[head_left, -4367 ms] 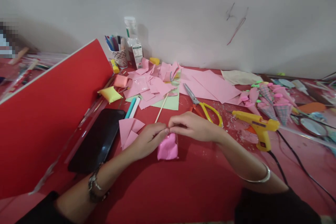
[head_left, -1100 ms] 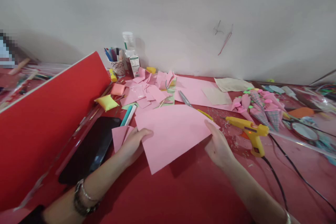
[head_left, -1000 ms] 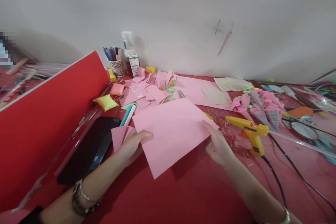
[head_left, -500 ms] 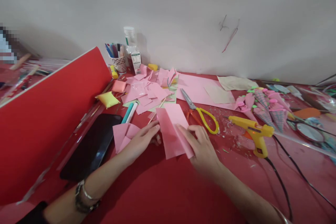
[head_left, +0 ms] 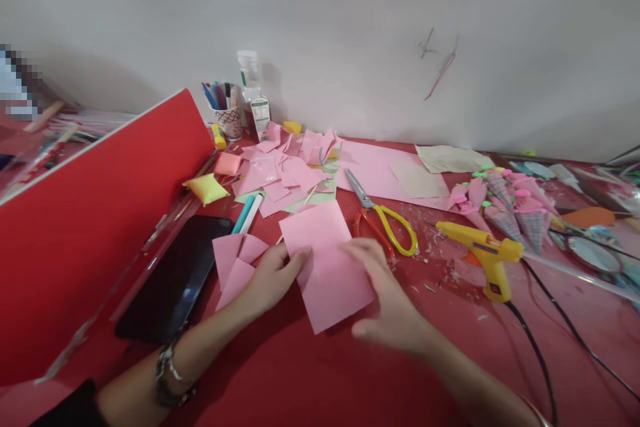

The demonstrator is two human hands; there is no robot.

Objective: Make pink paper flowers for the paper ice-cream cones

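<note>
A folded pink paper sheet lies flat on the red table in front of me. My left hand presses its left edge with the fingertips. My right hand lies flat over the sheet's right side, blurred by motion. Left of my left hand sits a smaller folded pink paper piece. Yellow-handled scissors lie just beyond the sheet, and a yellow glue gun stands to the right.
A black phone lies at the left beside a tilted red board. Pink paper scraps, a pen cup and a bottle sit near the wall. Decorated paper cones and cables fill the right.
The large pink sheet has been folded in half and now lies flat. My right hand has slid across it toward me. My left hand stayed at its left edge.
</note>
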